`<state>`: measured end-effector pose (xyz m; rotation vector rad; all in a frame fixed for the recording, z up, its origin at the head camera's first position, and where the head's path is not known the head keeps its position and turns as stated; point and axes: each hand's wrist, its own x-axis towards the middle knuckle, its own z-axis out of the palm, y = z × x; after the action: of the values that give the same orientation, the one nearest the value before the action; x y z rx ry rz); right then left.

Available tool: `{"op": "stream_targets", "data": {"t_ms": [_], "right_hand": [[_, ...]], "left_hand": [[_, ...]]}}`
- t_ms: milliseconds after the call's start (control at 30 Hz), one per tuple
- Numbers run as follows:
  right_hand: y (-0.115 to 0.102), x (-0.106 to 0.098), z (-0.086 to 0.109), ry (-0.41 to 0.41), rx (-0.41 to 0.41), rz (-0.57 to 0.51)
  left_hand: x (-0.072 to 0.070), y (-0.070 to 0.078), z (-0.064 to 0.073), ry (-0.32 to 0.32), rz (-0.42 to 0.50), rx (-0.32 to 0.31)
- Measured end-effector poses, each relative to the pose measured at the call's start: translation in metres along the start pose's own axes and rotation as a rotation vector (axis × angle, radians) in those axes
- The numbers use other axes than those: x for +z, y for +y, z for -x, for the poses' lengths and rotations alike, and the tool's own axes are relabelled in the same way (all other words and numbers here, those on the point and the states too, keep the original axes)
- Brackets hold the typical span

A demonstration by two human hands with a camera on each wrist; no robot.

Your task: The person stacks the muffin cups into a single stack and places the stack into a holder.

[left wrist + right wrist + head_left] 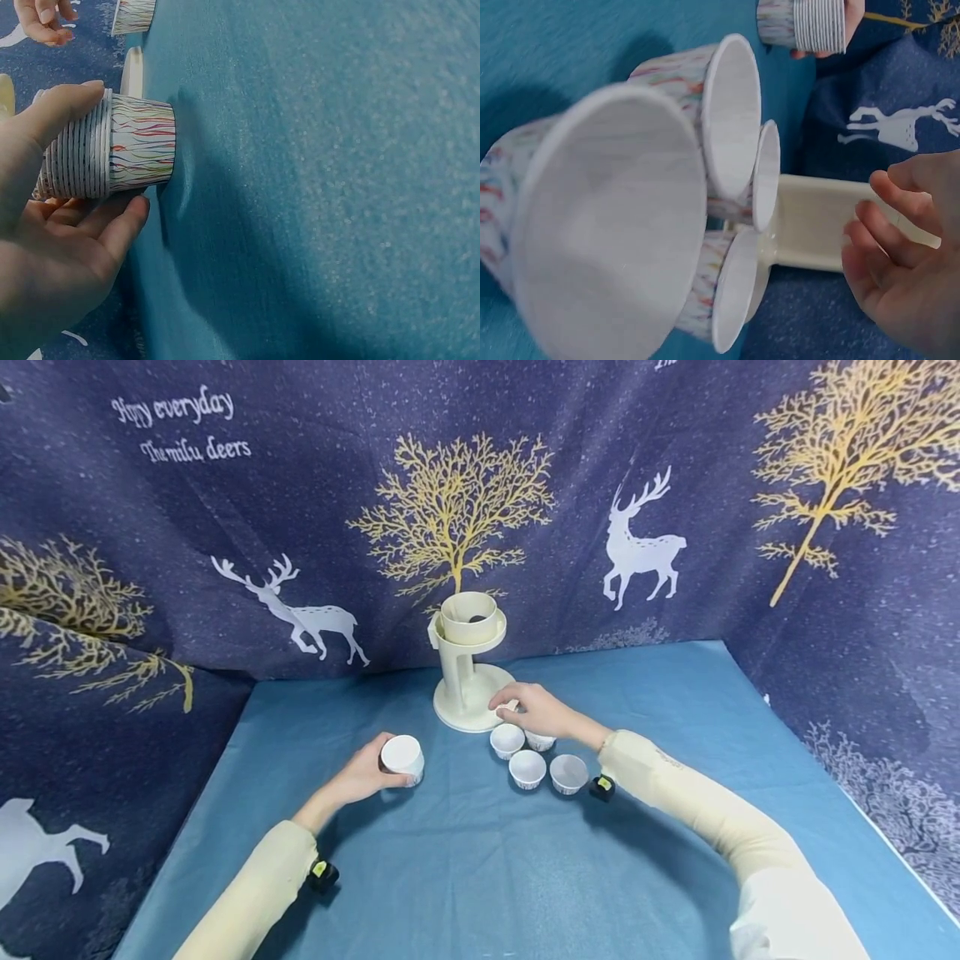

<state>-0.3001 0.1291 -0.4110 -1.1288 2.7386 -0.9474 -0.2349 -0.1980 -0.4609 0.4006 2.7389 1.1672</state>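
Four upright cups (pixel 615 217) are grouped near the empty, loosely bent right hand (pixel 542 710), while a cup stack (pixel 142 142) is gripped by the left hand (pixel 365 774).

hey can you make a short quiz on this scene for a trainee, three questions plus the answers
1. Multiple choice: what does the left hand hold?
A) a single cup
B) a stack of cups
C) the cream stand

2. True or false: the fingers of the right hand are pinching a cup.

3. Count: how many separate cups stand on the blue cloth, leaving out the held ones?

Key:
1. B; the left wrist view shows many nested rims.
2. False; the right hand holds nothing.
3. Four, grouped near the right hand with their open sides up.
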Motion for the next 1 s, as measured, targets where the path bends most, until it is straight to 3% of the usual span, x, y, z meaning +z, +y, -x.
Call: {"op": "stream_targets", "data": {"t_ms": [600, 1000], "right_hand": [[0.015, 0.000, 0.001, -0.019, 0.069, 0.053], [0.020, 0.002, 0.007, -0.124, 0.094, 0.020]], "left_hand": [[-0.002, 0.000, 0.002, -0.021, 0.040, 0.018], [-0.002, -0.003, 0.000, -0.016, 0.052, 0.037]]}}
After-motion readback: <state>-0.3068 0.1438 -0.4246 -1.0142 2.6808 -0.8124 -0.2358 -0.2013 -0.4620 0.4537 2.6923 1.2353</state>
